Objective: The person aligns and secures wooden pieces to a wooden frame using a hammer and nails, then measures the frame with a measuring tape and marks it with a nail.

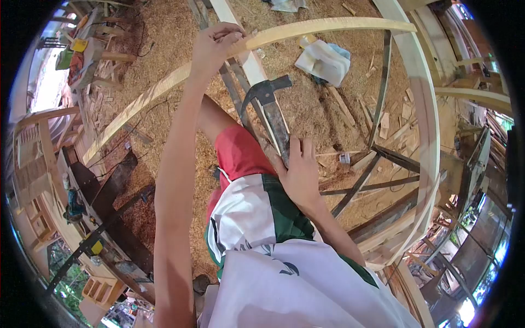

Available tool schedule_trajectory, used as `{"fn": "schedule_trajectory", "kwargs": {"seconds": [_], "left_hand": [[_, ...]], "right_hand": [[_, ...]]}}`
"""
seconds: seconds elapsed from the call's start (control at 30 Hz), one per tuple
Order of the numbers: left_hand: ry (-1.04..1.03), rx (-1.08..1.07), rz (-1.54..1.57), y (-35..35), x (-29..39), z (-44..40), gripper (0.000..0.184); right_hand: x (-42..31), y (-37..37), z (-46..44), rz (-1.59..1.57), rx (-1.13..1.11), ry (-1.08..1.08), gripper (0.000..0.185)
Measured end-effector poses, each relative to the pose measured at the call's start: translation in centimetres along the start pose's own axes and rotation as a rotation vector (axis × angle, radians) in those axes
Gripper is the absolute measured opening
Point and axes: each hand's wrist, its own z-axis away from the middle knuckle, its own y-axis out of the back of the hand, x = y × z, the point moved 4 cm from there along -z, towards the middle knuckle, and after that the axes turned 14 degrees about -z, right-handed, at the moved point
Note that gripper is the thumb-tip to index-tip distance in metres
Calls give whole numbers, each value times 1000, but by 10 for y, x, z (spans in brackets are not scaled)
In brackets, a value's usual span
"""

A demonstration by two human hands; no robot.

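My left hand (217,46) is at the upper middle, its fingers bent at a long pale wooden strip (322,24) that crosses the view; what the fingertips pinch there is too small to make out. My right hand (299,169) is closed around the lower end of the handle of a hammer (276,117). The hammer's dark claw head points up and away from me, over a pale wooden board (252,68). The strip passes beyond the hammer head without touching it, and its right end lies at a curved wooden frame (429,120).
Dark metal legs (353,191) stand at the right under the curved frame. Sawdust covers the ground (169,33), with a crumpled white bag (325,63) and wood scraps on it. A bench with tools (104,249) is at the left.
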Motion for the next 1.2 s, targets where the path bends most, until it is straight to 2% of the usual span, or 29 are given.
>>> {"fn": "schedule_trajectory", "kwargs": {"seconds": [0.17,0.37,0.43,0.53,0.6,0.67,0.8,0.87,0.9,0.97,1.03,1.17,1.2], "left_hand": [[9,-62,-6,-2,-4,4,17],[-25,-22,-106,-2,-10,3,18],[-80,22,-122,-2,-11,2,20],[-101,79,-269,2,-6,3,19],[-79,75,-239,1,-2,6,19],[-52,75,-211,2,-1,6,19],[-14,40,-240,3,0,7,18],[6,33,-233,-1,-7,5,16],[-37,40,-137,-4,-11,3,15],[-79,44,-36,-9,-22,0,14],[-106,-5,205,-11,-25,-2,14],[-96,59,124,-7,-15,4,14],[-102,74,-17,-1,-8,5,14]], "right_hand": [[-9,2,-4,23,-17,-14,52],[-11,6,-6,49,22,-41,49],[-4,15,-8,-78,41,-133,44],[2,31,-17,-53,26,-14,39],[-3,38,-20,-61,-3,62,36],[-12,51,-27,-149,-78,-163,34],[-50,86,-44,-160,-53,-146,34],[-68,100,-54,-131,4,22,34],[-71,102,-58,-130,7,24,34],[-83,106,-65,-118,70,169,30],[-89,107,-72,-102,71,208,31],[-105,103,-87,-115,62,242,33],[-105,97,-92,-115,58,243,33]]}}
